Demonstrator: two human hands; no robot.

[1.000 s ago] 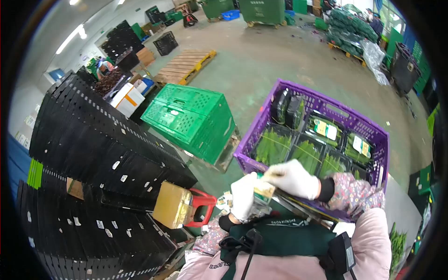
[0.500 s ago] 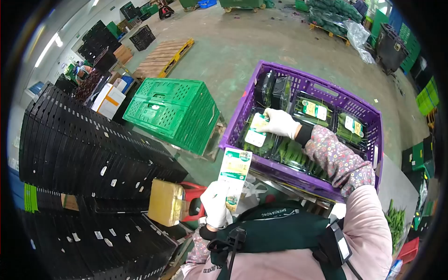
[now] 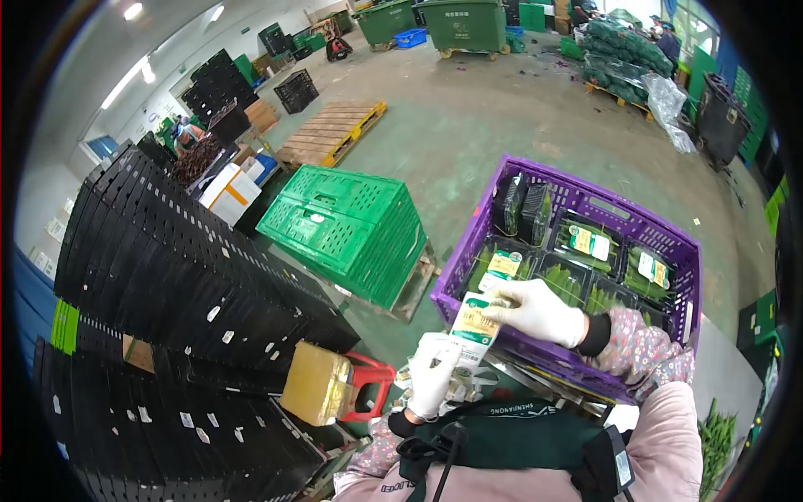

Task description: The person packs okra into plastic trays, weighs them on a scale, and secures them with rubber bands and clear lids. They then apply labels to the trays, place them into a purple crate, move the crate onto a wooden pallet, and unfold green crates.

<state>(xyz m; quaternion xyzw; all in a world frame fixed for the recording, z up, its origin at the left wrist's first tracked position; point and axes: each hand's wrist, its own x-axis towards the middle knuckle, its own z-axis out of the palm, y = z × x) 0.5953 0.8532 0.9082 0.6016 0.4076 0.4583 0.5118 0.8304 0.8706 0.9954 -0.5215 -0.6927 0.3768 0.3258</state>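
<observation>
My left hand (image 3: 432,381), in a white glove, is closed on the lower part of a strip of printed green-and-white labels (image 3: 470,345). My gloved right hand (image 3: 539,314) pinches the strip's upper end, just over the near wall of a purple crate (image 3: 458,261). Inside the crate lie clear-topped packs of green vegetables. The near-left pack (image 3: 502,266) carries a label, as do a back pack (image 3: 590,243) and a right-hand pack (image 3: 652,272). The near-middle pack (image 3: 565,280) shows no label. Two dark packs (image 3: 523,205) stand on edge in the back-left corner.
Green crates (image 3: 343,226) stand on a pallet left of the purple crate. Tall stacks of black crates (image 3: 167,276) fill the left side. A red stool (image 3: 368,385) bears a yellowish box (image 3: 316,383). Loose green vegetables (image 3: 718,443) lie on the table at right.
My right hand has left the labelled near-left pack and come back to the strip, which it now pinches at the top. My left hand still holds the strip. The view has tilted up.
</observation>
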